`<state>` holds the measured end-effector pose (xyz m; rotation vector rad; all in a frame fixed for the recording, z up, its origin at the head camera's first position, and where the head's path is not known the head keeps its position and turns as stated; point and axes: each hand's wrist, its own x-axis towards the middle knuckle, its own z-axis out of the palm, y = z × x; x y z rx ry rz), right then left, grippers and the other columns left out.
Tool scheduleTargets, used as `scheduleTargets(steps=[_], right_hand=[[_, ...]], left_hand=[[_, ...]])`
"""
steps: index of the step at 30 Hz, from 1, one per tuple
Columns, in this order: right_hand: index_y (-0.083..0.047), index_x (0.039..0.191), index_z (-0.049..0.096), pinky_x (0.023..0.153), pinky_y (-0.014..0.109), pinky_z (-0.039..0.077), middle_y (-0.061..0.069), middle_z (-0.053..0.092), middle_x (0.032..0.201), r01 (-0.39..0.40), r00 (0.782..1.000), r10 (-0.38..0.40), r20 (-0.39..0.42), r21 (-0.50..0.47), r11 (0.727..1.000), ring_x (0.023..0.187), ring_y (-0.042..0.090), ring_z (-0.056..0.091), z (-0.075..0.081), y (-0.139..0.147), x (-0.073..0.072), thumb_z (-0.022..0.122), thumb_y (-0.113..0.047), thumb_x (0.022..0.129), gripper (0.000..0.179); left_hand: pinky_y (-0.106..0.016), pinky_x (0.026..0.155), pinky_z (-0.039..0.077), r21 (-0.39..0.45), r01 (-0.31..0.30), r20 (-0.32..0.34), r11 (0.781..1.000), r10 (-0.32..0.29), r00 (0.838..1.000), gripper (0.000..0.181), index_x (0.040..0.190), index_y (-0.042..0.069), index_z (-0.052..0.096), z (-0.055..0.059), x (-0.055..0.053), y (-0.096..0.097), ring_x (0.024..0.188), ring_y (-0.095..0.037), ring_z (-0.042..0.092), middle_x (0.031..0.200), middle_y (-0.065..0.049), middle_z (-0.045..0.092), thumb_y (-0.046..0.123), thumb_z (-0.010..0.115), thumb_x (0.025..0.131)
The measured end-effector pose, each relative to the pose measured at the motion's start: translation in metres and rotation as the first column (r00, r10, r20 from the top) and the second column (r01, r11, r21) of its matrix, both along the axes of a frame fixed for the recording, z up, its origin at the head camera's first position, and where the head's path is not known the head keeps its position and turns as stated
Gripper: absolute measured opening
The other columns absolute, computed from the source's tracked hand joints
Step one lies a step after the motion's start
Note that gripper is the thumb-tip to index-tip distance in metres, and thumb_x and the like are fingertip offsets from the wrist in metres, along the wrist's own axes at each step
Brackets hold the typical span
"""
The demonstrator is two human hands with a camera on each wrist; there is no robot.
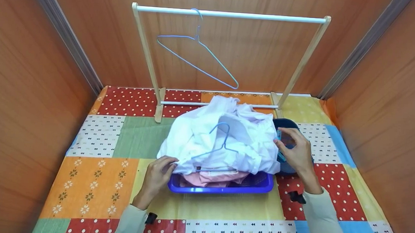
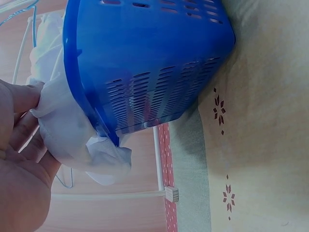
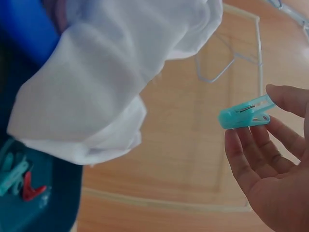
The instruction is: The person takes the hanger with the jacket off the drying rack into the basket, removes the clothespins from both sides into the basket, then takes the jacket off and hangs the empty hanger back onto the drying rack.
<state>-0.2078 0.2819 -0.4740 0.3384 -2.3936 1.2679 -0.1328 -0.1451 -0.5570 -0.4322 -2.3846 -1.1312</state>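
A white garment (image 1: 192, 137) lies heaped over a blue-purple basket (image 1: 221, 191), with a blue wire hanger (image 1: 224, 145) on it. My left hand (image 1: 158, 174) pinches the garment's edge at the basket's near left corner; the left wrist view shows the cloth (image 2: 63, 121) between thumb and fingers. To the right, my right hand (image 1: 298, 149) is above a dark teal basket (image 1: 288, 168). Between its thumb and fingers is a teal clothespin (image 3: 244, 113), apart from the cloth. Other clothespins (image 3: 14, 176), one of them red, lie in the dark basket.
Behind the basket stands a drying rack with a white top rail (image 1: 262, 16). A second blue wire hanger (image 1: 202, 70) hangs from that rail. Pink cloth (image 1: 207, 179) shows inside the blue-purple basket. Wooden panels (image 1: 382, 104) enclose the patchwork tablecloth (image 1: 97, 185).
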Motion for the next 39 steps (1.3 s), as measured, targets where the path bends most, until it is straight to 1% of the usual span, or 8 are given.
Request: scheduleTargets(steps=[6,13,18,20,23,27,34,39], right_hand=[[-0.006,0.121,0.068,0.083,0.016,0.055,0.015,0.067,0.115,0.067,0.985,-0.059,0.163,-0.045,0.997,0.101,0.02,0.064,-0.015,0.016,-0.013,0.075,-0.013,0.087,0.036],[-0.003,0.122,0.067,0.075,0.001,0.045,0.017,0.066,0.113,0.18,0.958,-0.174,0.227,-0.005,0.984,0.102,0.027,0.065,-0.037,0.03,-0.029,0.074,-0.01,0.086,0.037],[-0.001,0.121,0.066,0.07,0.0,0.041,0.021,0.066,0.111,0.244,0.934,-0.24,0.263,0.02,0.97,0.102,0.034,0.067,-0.056,0.04,-0.035,0.074,-0.009,0.085,0.038],[-0.001,0.122,0.066,0.073,0.006,0.044,0.021,0.065,0.112,0.263,0.922,-0.266,0.281,0.048,0.964,0.102,0.034,0.066,-0.063,0.043,-0.036,0.074,-0.01,0.086,0.038],[-0.002,0.124,0.064,0.081,0.025,0.051,0.022,0.065,0.112,0.284,0.905,-0.299,0.302,0.095,0.954,0.102,0.035,0.065,-0.072,0.047,-0.039,0.072,-0.012,0.088,0.039],[-0.001,0.126,0.062,0.087,0.045,0.05,0.023,0.063,0.113,0.292,0.884,-0.327,0.334,0.153,0.944,0.103,0.036,0.062,-0.082,0.051,-0.042,0.071,-0.013,0.089,0.04],[-0.001,0.128,0.061,0.091,0.051,0.048,0.024,0.062,0.115,0.272,0.858,-0.358,0.368,0.265,0.925,0.107,0.038,0.06,-0.092,0.057,-0.044,0.069,-0.014,0.089,0.042],[0.002,0.124,0.063,0.09,0.052,0.047,0.026,0.064,0.111,0.257,0.87,-0.358,0.339,0.309,0.916,0.104,0.04,0.061,-0.096,0.062,-0.045,0.07,-0.012,0.086,0.041]], left_hand=[[-0.034,0.077,0.059,-0.005,-0.006,-0.018,1.0,0.006,1.0,0.018,0.096,0.007,0.073,-0.002,0.0,0.0,0.084,-0.021,0.071,0.092,-0.002,0.074,-0.004,0.074,0.082],[-0.036,0.077,0.058,-0.01,-0.011,-0.02,1.0,0.011,1.0,0.018,0.095,0.007,0.074,0.001,-0.001,0.0,0.085,-0.02,0.071,0.091,-0.002,0.074,-0.004,0.075,0.081],[-0.036,0.077,0.059,-0.002,0.001,-0.008,1.0,-0.001,1.0,0.017,0.096,0.007,0.074,0.001,-0.001,0.0,0.084,-0.021,0.071,0.091,-0.002,0.074,-0.003,0.074,0.082],[-0.035,0.077,0.059,0.0,0.005,-0.008,1.0,-0.005,1.0,0.017,0.097,0.007,0.074,0.001,0.0,0.0,0.084,-0.022,0.071,0.092,-0.002,0.074,-0.002,0.074,0.083],[-0.034,0.077,0.058,-0.001,0.008,-0.014,1.0,-0.008,1.0,0.016,0.097,0.007,0.074,0.001,0.0,0.0,0.084,-0.022,0.071,0.092,-0.002,0.074,-0.002,0.074,0.083],[-0.034,0.077,0.058,-0.007,0.006,-0.019,1.0,-0.006,1.0,0.016,0.096,0.008,0.074,0.001,0.0,-0.001,0.084,-0.021,0.071,0.092,-0.002,0.074,-0.001,0.074,0.083],[-0.034,0.076,0.058,-0.013,0.002,-0.02,1.0,-0.002,1.0,0.017,0.096,0.008,0.074,0.001,0.001,-0.001,0.085,-0.02,0.071,0.092,-0.002,0.074,-0.001,0.074,0.082],[-0.025,0.076,0.055,0.004,0.012,-0.04,1.0,-0.012,0.999,0.016,0.095,0.008,0.074,0.001,0.001,-0.001,0.083,-0.02,0.071,0.091,-0.002,0.074,-0.002,0.075,0.082]])
